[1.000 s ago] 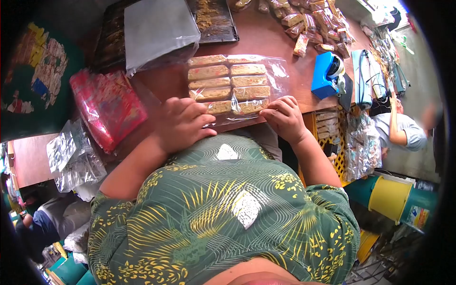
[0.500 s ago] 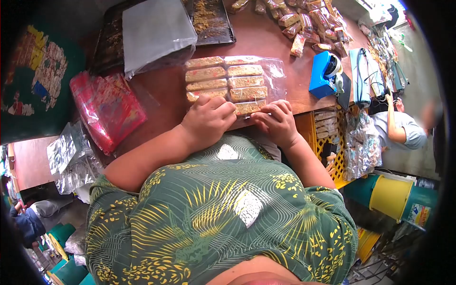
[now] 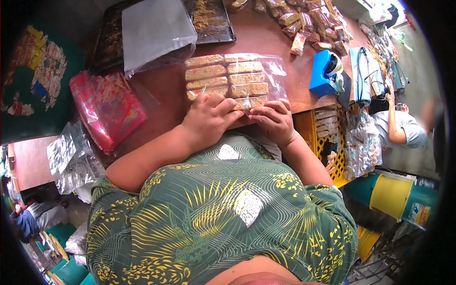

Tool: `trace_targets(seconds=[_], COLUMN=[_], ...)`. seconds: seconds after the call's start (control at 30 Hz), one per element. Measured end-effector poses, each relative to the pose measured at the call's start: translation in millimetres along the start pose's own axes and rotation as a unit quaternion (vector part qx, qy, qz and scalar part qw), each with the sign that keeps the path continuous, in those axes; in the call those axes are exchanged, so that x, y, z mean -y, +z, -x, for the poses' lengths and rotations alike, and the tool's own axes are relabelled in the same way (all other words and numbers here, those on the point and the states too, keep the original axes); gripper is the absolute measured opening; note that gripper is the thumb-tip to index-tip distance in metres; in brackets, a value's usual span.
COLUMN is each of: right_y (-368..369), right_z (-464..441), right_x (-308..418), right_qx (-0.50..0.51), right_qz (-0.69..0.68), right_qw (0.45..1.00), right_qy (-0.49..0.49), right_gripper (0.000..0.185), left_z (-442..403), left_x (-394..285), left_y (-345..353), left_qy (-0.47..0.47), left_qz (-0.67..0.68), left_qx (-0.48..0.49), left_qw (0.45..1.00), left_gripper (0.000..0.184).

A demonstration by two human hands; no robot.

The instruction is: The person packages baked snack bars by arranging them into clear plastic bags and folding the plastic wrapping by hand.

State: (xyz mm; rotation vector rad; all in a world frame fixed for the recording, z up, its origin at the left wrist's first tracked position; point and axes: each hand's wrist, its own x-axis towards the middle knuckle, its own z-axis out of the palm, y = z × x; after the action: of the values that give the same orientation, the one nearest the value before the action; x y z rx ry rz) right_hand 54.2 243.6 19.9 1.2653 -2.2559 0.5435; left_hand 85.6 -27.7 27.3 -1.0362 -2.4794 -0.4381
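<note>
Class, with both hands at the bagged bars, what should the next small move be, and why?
Perhaps the left hand and right hand should draw the clear bag snug around the bars: both are at its near edge, and loose film extends past the bars.

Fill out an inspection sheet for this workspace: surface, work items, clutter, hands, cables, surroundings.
Surface: reddish-brown table, partly covered.
Work items: bars in two columns inside a clear bag.
Clutter: wrapped bars piled loosely; crumbs in a dark tray; red plastic pack; blue tape dispenser.
Hands: left hand and right hand at the bag's near edge, fingers curled; exact grip unclear.
Cables: dark cord right of the dispenser.
Surroundings: yellow crate; another person at right.
</note>
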Motion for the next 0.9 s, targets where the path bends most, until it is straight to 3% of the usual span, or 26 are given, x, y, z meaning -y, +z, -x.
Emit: trace_targets(seconds=[0.17,0.27,0.47,0.67,0.8,0.83,0.9], right_y=[6,9,16,19,18,18,15], right_z=[-7,-13,-19,-20,-20,-19,-17], right_x=[-9,-11,-13,-18,-20,-21,-24], right_qx=[-0.004,-0.011,-0.011,-0.021,-0.022,-0.022,-0.013], right_qz=[-0.016,-0.03,-0.053,-0.089,-0.115,-0.118,-0.092], right_qw=[1.0,0.999,0.998,0.994,0.991,0.991,0.995], right_qy=[0.011,0.009,0.019,0.059,0.066,0.059,0.04], right_gripper=[0.019,0.019,0.021,0.014,0.013,0.013,0.019], left_z=[-2,-1,-19,-14,12,11,16], left_x=[0,15,30,22,9,10,15], left_y=[0,-4,-8,-8,5,1,2], left_qy=[-0.029,-0.066,-0.126,-0.054,-0.06,-0.075,-0.07], left_qz=[0.007,0.124,-0.017,0.032,-0.04,-0.039,-0.076], left_qx=[0.022,0.04,0.035,0.054,-0.005,-0.021,-0.031], left_qw=[0.999,0.989,0.991,0.997,0.997,0.996,0.994], left_gripper=[0.038,0.045,0.072,0.069,0.048,0.035,0.031])
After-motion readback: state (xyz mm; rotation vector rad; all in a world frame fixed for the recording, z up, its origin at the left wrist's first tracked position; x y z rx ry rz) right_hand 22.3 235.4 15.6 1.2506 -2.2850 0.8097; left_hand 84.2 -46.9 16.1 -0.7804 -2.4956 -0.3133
